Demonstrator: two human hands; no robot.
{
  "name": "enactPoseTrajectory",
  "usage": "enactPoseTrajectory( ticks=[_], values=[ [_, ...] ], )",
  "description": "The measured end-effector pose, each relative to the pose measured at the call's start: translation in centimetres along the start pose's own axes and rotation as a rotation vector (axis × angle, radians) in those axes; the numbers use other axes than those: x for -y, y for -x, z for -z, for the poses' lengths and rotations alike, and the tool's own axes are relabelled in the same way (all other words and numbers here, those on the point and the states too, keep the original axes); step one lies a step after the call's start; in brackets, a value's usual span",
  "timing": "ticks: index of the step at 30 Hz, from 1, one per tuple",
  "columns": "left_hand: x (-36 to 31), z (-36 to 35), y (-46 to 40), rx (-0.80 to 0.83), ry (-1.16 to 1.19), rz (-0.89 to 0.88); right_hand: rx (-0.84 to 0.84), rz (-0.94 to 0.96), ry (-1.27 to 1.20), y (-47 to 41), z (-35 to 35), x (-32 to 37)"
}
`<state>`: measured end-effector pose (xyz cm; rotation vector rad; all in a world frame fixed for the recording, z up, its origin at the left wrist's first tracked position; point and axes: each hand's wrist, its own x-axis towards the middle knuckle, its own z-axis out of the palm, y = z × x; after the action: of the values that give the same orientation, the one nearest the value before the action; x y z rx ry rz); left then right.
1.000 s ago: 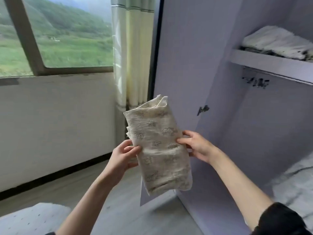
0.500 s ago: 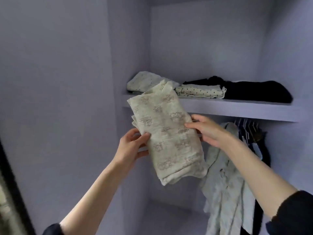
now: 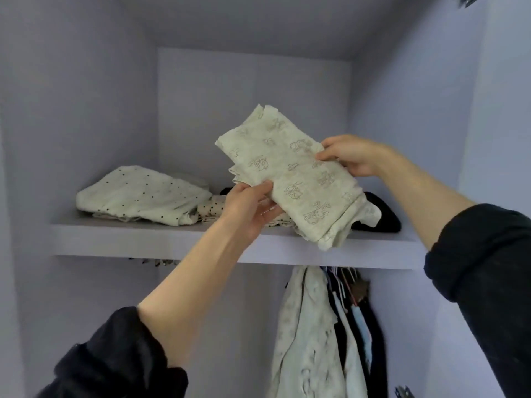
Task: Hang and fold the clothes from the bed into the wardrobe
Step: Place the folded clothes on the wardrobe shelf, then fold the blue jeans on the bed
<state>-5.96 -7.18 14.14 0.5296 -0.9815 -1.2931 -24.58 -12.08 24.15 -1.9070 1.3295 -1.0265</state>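
Pale lilac panels line the wardrobe point(image 3: 115, 81), with one shelf point(image 3: 143, 239) running across it at mid-height. No brand, label or readable writing shows anywhere; the only marks are small line-drawn figures, rabbit-like, printed in brown on the folded cloth point(image 3: 298, 179). That cloth is cream, folded into a long thick pad, tilted with its upper end toward the back wall and its lower end hanging just over the shelf's front edge. It is held in the air above the shelf's right half. The left hand point(image 3: 247, 208) grips its left side, thumb on top and fingers curled beneath. The right hand point(image 3: 350, 158) pinches its right edge, thumb on the printed face. Toward the shelf's left end lies a cream dotted garment point(image 3: 138, 196); a black garment point(image 3: 385, 216) sits behind the cloth near the right end. Below the shelf's right half hang pale and dark clothes point(image 3: 310, 334).
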Motion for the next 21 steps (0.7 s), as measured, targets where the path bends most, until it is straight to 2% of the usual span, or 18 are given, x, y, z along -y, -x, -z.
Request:
enactPoseTrajectory(
  ticks=[3, 7, 11, 15, 19, 21],
  values=[
    [1.5, -3.5, -6.0, 0.008, 0.131, 0.059, 0.024, -0.016, 0.146, -5.3, 3.7, 0.5],
    [3.6, -7.1, -12.3, -0.014, 0.268, 0.145, -0.051, -0.017, 0.379, -11.6, 7.4, -0.4],
    [5.8, -8.9, -17.1, -0.096, 0.284, 0.226, -0.074, 0.006, 0.746, -16.2, 9.5, -1.8],
    [7.0, -10.2, -21.8, -0.092, 0.124, 0.344, -0.144, 0.034, 0.839, -21.3, 11.0, -3.8],
    [7.2, -9.2, -24.0, -0.108, -0.116, 0.432, -0.16, 0.07, 0.858, -25.6, 10.1, -7.5],
    [7.0, -8.5, -24.3, -0.052, -0.307, 0.458, -0.135, 0.058, 0.887, -26.8, 9.1, -9.6]
  ],
)
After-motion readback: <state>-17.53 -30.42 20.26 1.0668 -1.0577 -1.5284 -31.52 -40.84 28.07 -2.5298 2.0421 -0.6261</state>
